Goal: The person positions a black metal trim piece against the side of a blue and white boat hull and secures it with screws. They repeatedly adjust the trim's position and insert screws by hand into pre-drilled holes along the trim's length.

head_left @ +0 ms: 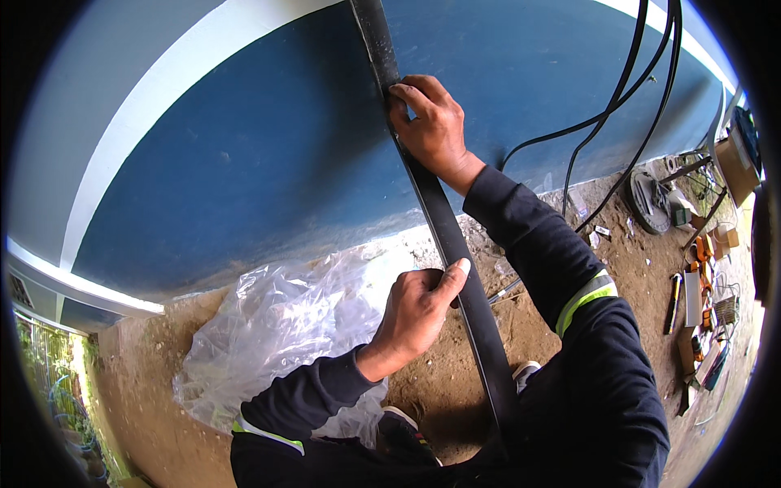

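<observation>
Down low, a shoe on brown dirt, half under dark sleeves with bright bands. Just above, left hand curled around the black pipe, thumb flat along its front, other fingers wrapped in from the left side, gripping so the long pipe seems kept from sliding or swinging. Behind that hand, a crinkly clear bag lying on the dirt by the wall foot. Higher up, right hand laid on the same pipe, fingers bent and pressing its right edge against the blue wall, palm off to the right, likely to keep it snug and straight; a full wrap there cannot be seen. Pipe leaning from the ground by the legs up across the wall to the top edge, passing between both hands. Far right, thin black cables hanging down the wall, and tools spread on the dirt.
</observation>
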Demonstrator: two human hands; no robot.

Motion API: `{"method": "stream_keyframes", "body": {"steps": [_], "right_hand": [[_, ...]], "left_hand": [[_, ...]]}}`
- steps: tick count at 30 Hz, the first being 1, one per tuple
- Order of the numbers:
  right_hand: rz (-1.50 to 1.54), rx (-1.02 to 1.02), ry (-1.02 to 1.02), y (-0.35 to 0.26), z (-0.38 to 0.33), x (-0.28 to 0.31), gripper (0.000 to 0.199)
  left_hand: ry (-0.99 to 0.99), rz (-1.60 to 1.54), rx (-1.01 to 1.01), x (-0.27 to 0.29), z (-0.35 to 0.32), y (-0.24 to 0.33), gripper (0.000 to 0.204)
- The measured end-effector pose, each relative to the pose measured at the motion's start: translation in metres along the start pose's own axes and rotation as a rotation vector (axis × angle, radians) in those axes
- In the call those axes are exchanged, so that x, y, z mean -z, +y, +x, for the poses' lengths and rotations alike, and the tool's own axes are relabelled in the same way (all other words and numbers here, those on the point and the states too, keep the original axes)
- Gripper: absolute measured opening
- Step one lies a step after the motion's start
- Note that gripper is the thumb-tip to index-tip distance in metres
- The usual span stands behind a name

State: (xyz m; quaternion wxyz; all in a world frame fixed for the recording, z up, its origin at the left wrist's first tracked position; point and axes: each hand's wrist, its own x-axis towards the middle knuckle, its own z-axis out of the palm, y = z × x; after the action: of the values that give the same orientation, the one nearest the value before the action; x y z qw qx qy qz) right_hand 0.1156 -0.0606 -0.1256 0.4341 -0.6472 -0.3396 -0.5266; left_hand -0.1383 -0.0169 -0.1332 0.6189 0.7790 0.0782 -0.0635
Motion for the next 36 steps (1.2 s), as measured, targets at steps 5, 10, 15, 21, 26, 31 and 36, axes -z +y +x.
{"method": "stream_keyframes", "body": {"steps": [5, 10, 15, 21, 26, 31, 36], "right_hand": [[-0.018, 0.014, -0.027, 0.002, -0.001, -0.001, 0.027], [0.054, -0.037, -0.027, 0.006, 0.001, 0.001, 0.025], [0.067, -0.133, -0.025, 0.006, 0.000, 0.007, 0.021], [0.070, -0.109, -0.039, 0.002, 0.001, 0.004, 0.014], [-0.001, -0.085, -0.057, -0.004, 0.002, 0.002, 0.017], [-0.019, -0.198, -0.109, -0.012, 0.001, 0.002, 0.017], [0.006, -0.308, -0.160, -0.017, 0.005, 0.000, 0.014]], "left_hand": [[0.039, -0.006, -0.063, -0.002, 0.001, -0.003, 0.069], [0.041, -0.019, -0.080, -0.002, 0.001, -0.002, 0.069], [0.036, -0.003, -0.090, -0.001, 0.001, -0.001, 0.070], [0.034, 0.009, -0.067, -0.001, 0.000, 0.003, 0.069], [0.037, 0.010, -0.057, -0.002, -0.003, 0.010, 0.066], [0.035, 0.025, -0.052, 0.000, -0.005, 0.012, 0.066], [0.050, 0.001, -0.039, -0.003, -0.005, 0.010, 0.063]]}}
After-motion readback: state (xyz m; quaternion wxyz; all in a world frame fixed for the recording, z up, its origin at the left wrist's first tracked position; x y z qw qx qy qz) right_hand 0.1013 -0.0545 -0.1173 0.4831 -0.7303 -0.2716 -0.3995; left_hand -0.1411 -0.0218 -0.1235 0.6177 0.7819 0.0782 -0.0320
